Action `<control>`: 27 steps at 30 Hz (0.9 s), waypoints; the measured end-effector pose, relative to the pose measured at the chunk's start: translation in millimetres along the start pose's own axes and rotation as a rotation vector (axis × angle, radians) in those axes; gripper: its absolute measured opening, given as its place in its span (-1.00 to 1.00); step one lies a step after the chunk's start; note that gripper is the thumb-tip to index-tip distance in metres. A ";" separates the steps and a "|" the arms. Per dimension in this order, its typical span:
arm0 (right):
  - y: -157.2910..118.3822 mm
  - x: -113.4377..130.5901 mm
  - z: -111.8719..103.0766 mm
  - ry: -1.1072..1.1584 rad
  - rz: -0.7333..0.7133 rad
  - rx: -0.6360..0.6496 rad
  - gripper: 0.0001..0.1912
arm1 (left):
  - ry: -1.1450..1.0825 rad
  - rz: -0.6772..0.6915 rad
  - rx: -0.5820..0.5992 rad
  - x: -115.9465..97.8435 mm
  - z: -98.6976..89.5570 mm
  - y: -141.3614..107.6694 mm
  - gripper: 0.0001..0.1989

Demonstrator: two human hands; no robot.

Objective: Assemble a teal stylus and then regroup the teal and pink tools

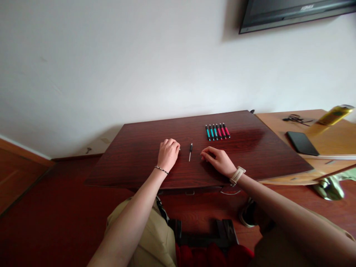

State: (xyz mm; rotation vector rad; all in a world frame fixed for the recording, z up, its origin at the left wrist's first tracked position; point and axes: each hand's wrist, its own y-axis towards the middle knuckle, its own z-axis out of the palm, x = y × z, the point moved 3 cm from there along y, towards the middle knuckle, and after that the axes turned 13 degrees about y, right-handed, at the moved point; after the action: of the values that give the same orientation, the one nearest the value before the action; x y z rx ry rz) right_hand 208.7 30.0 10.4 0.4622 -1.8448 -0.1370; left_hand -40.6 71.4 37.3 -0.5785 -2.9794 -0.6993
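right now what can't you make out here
Head view: what's under the left hand, hidden by its back.
Head view: whether the right hand grips anything, hidden by its fingers.
Head view: television, cut off by the upper edge.
Head view: any lettering on the pens, too small.

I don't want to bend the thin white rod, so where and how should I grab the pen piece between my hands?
I'd probably pinch the pen piece by its thicker black end, from above, closing on its left and right sides: it lies flat, its thin white rod pointing toward you.
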 end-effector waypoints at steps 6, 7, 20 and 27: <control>0.2 1.0 0.2 0.001 0.001 0.000 -0.72 | -0.015 -0.015 0.005 1.4 2.8 1.6 -0.79; 0.2 1.3 0.3 0.003 0.002 0.002 -0.72 | -0.018 -0.016 0.000 1.6 3.2 2.0 -0.79; 0.1 5.1 0.4 0.011 0.007 0.010 -0.72 | 0.001 -0.019 0.007 1.2 9.3 7.1 -0.79; 0.1 3.0 0.7 0.013 0.010 0.008 -0.74 | -0.028 -0.014 0.027 3.5 17.6 6.4 -0.83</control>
State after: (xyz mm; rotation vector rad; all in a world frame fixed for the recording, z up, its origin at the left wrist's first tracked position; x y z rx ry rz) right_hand 207.2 28.8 12.8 0.4587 -1.8354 -0.1192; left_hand -40.6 85.6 24.6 -0.5720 -3.0164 -0.6570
